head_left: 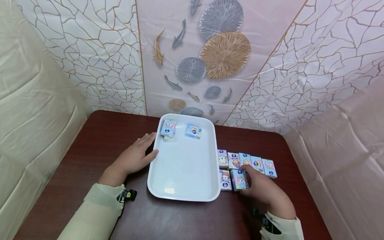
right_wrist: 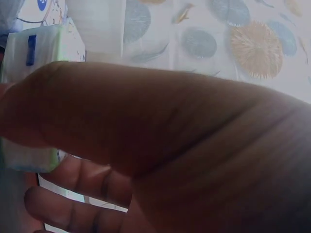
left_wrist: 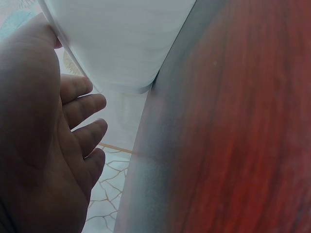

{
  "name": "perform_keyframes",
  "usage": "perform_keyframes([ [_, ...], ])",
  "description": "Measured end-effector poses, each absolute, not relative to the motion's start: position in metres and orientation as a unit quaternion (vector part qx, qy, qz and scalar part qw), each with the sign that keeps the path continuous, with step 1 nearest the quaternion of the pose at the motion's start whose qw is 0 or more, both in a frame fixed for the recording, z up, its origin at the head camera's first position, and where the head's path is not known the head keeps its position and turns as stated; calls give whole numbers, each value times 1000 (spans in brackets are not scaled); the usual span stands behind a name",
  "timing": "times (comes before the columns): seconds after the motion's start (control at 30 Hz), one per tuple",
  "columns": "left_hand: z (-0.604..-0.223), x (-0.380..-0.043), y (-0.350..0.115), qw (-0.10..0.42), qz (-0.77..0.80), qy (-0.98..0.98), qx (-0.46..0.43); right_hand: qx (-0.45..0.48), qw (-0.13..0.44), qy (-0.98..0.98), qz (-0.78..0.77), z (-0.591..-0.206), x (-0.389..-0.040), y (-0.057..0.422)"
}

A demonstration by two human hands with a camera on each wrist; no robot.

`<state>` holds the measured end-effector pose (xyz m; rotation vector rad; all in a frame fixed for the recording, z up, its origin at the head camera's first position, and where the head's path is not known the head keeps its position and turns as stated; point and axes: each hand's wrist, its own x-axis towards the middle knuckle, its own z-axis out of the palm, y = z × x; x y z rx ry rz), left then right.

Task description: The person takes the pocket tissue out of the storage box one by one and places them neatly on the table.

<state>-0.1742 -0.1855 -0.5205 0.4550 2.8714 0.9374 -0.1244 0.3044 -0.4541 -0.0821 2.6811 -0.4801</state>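
Observation:
A white tray (head_left: 184,166) sits on the table, and my left hand (head_left: 132,161) rests against its left rim with fingers relaxed. In the left wrist view the fingers (left_wrist: 85,109) lie alongside the tray wall (left_wrist: 121,43). To the right of the tray, my right hand (head_left: 265,191) pinches a pastel pocket tissue pack (head_left: 239,180) between thumb and fingers. Seen from the right wrist, the thumb (right_wrist: 73,104) crosses the end of that white-wrapped pack (right_wrist: 41,46), which has a blue tab. Part of the pack is hidden behind the thumb.
Inside the tray, one tissue pack (head_left: 168,127) overlaps another (head_left: 170,138) at the back left; a third pack (head_left: 193,131) lies at the back right. Several packs (head_left: 234,160) form a row right of the tray, with one pack (head_left: 225,180) in front. Patterned cloth (head_left: 192,40) hangs behind.

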Motion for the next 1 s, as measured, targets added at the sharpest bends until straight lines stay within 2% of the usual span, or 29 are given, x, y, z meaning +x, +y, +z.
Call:
perform_keyframes([
  [1.0, -520, -174, -186, 44, 311, 938, 147, -17, 221, 958, -180, -473, -129, 299],
])
